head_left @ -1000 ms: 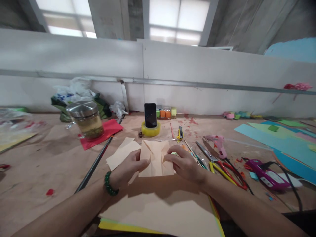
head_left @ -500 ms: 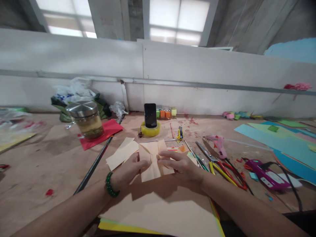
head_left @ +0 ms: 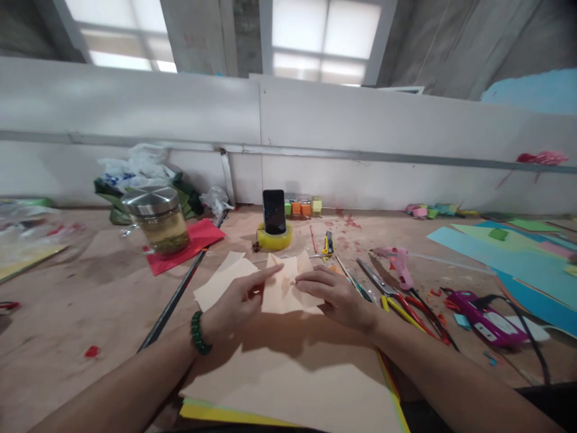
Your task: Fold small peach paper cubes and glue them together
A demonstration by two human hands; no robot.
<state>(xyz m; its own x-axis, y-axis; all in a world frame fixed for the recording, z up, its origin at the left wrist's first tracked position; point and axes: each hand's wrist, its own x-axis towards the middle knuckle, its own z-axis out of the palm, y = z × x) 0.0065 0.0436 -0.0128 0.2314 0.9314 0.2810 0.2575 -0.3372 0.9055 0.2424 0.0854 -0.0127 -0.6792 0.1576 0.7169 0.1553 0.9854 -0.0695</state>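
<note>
As I'm watching, left hand (head_left: 233, 308) and right hand (head_left: 341, 299) are likely folding paper (head_left: 286, 298).
Fingers (head_left: 314, 277) pinching it, near-closed; next likely needing even pressure.

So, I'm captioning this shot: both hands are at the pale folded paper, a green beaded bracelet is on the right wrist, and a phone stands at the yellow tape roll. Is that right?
Not quite: the head view shows the green beaded bracelet on the wrist of the left hand, not the right hand. The rest stands.
</note>
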